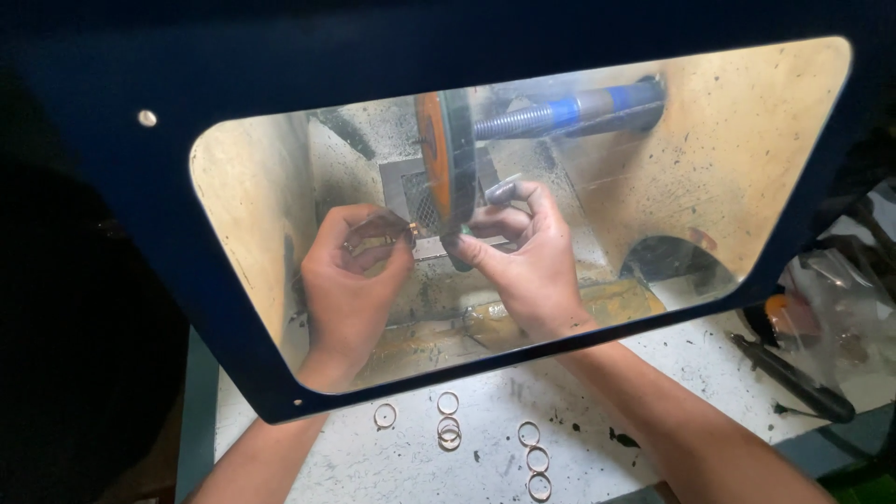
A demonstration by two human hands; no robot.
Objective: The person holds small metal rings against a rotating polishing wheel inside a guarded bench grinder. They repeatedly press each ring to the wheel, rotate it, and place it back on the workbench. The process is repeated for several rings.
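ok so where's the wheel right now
In the head view, the wheel stands on edge at upper centre behind the window, just above and between the left hand and right hand.

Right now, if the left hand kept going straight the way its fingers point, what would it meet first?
Most likely the orange-faced wheel. The left hand pinches a small ring with fingertips aimed right and slightly up, at the disc's face. Depth through the clear window is uncertain.
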